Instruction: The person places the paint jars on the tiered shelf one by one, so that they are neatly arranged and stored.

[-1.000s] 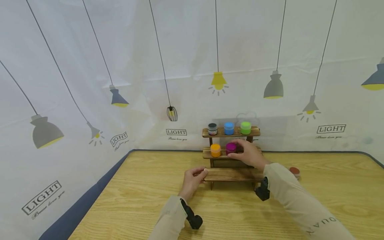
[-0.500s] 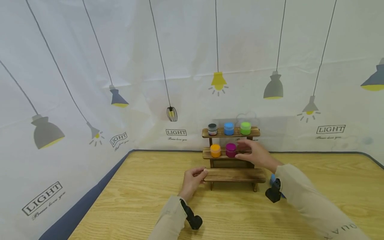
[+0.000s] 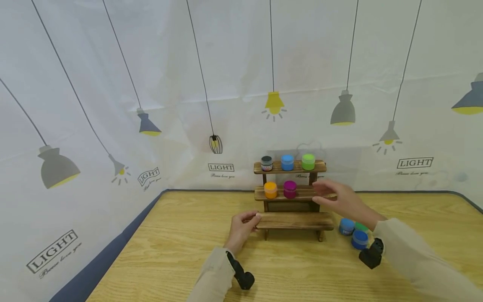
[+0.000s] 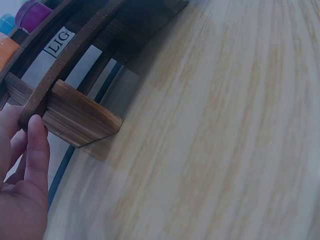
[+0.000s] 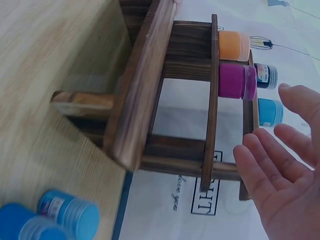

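A three-tier wooden stand [image 3: 296, 220] stands on the table near the wall. My left hand [image 3: 241, 228] pinches the left end of its lowest shelf between thumb and fingers, as the left wrist view [image 4: 30, 165] also shows. My right hand [image 3: 345, 201] is beside the right end of the middle shelf, fingers spread and holding nothing. On that shelf sit an orange paint jar [image 3: 270, 190] and a purple paint jar [image 3: 290, 189]. The top shelf bears a black-lidded jar [image 3: 266, 163], a blue jar [image 3: 287, 162] and a lime green jar [image 3: 308, 162].
Right of the stand, a light blue jar [image 3: 346, 226], a dark blue jar [image 3: 359, 240] and a green jar [image 3: 361, 227] are grouped on the wooden table [image 3: 181, 243], partly behind the right forearm. A white wall cloth [image 3: 234, 105] with printed lamps hangs behind.
My right hand has let go of the purple jar on the middle shelf and drawn away to the right. Jars right of the stand have come into sight. My left hand stays put.
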Motion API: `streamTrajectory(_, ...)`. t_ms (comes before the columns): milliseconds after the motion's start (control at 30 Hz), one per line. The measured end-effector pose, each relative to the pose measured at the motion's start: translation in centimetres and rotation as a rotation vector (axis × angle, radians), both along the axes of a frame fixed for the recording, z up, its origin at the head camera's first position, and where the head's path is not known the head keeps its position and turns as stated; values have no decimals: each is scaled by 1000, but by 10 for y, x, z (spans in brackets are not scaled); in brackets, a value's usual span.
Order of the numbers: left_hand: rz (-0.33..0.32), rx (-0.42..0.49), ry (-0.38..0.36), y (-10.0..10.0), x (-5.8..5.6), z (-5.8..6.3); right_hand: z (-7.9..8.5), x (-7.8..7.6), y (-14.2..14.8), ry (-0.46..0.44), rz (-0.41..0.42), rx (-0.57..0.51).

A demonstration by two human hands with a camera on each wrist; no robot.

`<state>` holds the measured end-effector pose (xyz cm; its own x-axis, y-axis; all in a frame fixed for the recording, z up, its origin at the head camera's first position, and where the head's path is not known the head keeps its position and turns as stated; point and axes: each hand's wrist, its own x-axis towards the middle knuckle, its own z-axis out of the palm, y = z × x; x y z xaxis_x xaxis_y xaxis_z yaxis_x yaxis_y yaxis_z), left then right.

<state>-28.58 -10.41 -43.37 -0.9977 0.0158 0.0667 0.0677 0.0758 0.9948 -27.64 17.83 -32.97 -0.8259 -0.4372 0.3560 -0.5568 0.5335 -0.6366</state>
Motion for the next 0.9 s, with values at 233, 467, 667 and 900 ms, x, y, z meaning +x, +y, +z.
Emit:
streamTrajectory(233,2,11,-25,1,0,0,-5,10,21,-2,-27,28)
streamTrajectory(467,1,17,-28,0,0,1,-14,19,49,6,-92,75)
streamTrajectory(667,5,10,-19,0,0,1,-27,19,77,22,-175,93)
streamTrajectory(900,2,1,-10,0,0,-1,-42,14,100,38,-260,132)
